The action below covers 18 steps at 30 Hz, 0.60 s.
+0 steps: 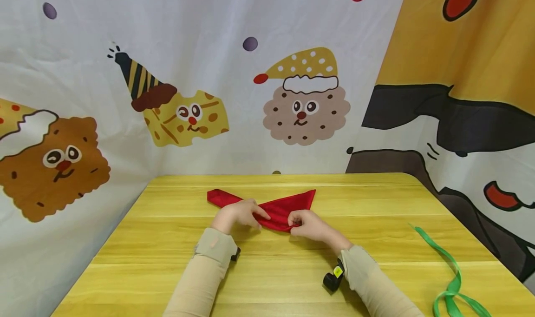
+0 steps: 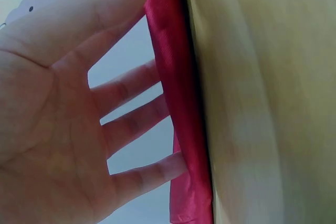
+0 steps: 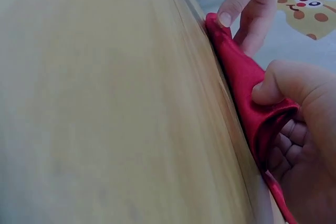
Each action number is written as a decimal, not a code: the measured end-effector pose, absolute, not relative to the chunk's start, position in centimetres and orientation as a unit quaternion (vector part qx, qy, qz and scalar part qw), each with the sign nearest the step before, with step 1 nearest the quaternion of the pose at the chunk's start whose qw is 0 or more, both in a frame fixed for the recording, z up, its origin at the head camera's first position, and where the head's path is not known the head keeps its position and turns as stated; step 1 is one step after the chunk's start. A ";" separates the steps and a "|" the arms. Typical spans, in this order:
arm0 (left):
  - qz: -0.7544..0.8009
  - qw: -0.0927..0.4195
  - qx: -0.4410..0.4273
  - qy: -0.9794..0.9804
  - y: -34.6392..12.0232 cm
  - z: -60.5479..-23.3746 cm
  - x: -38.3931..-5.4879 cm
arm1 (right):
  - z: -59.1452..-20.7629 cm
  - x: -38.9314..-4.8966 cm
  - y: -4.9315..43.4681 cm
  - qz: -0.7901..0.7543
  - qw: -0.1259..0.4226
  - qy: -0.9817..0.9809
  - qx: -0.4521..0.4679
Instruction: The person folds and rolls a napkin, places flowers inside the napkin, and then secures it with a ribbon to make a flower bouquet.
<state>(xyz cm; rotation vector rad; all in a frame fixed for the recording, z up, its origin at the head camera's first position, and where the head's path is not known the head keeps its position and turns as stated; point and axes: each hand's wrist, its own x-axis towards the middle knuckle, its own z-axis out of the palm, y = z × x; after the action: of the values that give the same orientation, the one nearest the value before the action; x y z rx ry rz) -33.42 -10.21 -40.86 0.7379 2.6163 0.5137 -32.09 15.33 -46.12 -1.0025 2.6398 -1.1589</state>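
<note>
A shiny red scarf (image 1: 281,210) lies across the far middle of the table, partly folded, one narrow end to the left and a wide corner to the right. My left hand (image 1: 244,213) rests on its middle; the left wrist view shows that hand's fingers (image 2: 131,124) spread and nearly straight against the cloth, thumb at its edge. With thumb and curled fingers, my right hand (image 1: 310,225) pinches the near edge to the right of the middle. In the right wrist view the scarf (image 3: 239,69) bends into a rolled fold under the right thumb.
A green ribbon (image 1: 453,289) lies loosely twisted on the right side of the wooden table (image 1: 167,261). A cartoon-printed curtain (image 1: 234,10) hangs behind the table's back edge and along its sides. A black wrist camera (image 1: 333,281) sticks out by the right sleeve.
</note>
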 end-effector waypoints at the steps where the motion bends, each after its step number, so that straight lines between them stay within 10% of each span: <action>1: 0.185 0.183 0.264 0.929 -10.1 -40.9 -33.4 | -46.1 -32.1 15.4 -0.386 0.044 0.861 -0.328; 18: 0.213 0.182 0.287 0.916 -9.1 -41.5 -34.0 | -46.3 -32.2 15.9 -0.448 0.065 0.844 -0.289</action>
<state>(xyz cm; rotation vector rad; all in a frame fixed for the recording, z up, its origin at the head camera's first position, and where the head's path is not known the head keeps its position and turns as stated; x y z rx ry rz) -34.03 -9.10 -41.45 0.8090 2.5871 0.6009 -32.22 15.92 -46.28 -0.8714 2.5461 -1.3522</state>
